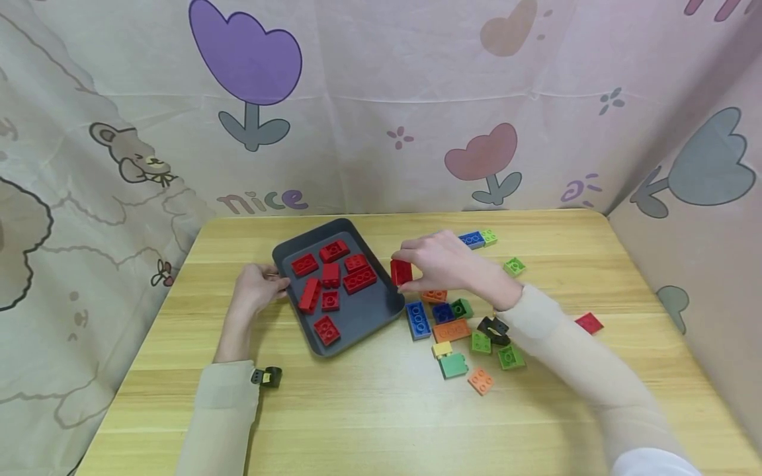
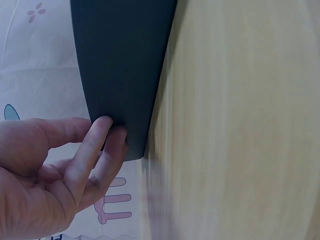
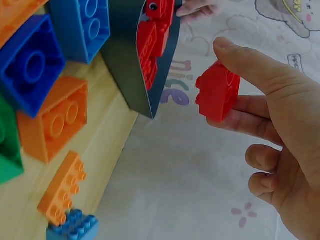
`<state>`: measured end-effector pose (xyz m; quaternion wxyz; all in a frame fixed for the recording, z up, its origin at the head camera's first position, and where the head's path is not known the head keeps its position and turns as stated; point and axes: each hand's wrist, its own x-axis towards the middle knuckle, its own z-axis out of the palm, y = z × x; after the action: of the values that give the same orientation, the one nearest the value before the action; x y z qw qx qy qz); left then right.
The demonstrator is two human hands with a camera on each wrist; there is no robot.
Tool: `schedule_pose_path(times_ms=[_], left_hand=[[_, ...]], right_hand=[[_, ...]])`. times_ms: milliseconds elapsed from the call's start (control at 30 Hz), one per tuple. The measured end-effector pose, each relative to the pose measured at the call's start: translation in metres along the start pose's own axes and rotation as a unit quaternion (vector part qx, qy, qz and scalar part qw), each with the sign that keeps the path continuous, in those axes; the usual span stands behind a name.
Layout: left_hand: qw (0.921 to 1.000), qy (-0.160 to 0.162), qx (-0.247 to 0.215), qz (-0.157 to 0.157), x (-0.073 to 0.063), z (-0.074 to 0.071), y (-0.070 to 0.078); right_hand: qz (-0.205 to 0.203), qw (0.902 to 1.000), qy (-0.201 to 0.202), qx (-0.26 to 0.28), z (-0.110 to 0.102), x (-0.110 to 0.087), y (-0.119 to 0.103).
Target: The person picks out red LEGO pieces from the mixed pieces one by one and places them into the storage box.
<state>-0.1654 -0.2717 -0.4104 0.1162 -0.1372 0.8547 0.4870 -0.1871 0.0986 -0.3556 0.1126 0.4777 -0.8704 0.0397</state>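
My right hand (image 1: 448, 261) pinches a red toy brick (image 1: 401, 272) between thumb and fingers, just beyond the right rim of a dark grey tray (image 1: 366, 318). In the right wrist view the brick (image 3: 216, 95) shows its studs facing left, toward the tray. Several red bricks (image 1: 360, 280) lie spread inside the tray. At the tray's left side, my left hand (image 1: 253, 289) holds the rim. The left wrist view has the thumb at the rim and fingertips against the outer wall (image 2: 122, 65).
Right of the tray lie mixed bricks, among them a long blue one (image 1: 418, 320), an orange one (image 1: 451, 330) and a teal one (image 1: 454, 365). A flat red piece (image 1: 589, 323) lies farther right. A blue brick (image 1: 471, 240) sits at the back, before the patterned cloth (image 1: 357, 165).
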Motion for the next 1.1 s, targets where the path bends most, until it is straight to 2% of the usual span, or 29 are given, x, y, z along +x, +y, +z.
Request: schedule_pose_path(times_ms=[400, 633, 1100], left_hand=[[1.0000, -0.004, -0.006, -0.002, 0.002, 0.000, -0.001], [1.0000, -0.003, -0.005, -0.005, 0.003, 0.000, -0.002], [1.0000, -0.006, -0.006, -0.002, 0.002, 0.000, -0.002]], right_hand=[[-0.014, 0.9973, -0.070, -0.021, 0.015, 0.024, -0.021], [-0.013, 0.9907, -0.133, -0.028, 0.021, 0.040, -0.034], [-0.063, 0.9827, -0.156, -0.077, 0.041, 0.058, -0.054]])
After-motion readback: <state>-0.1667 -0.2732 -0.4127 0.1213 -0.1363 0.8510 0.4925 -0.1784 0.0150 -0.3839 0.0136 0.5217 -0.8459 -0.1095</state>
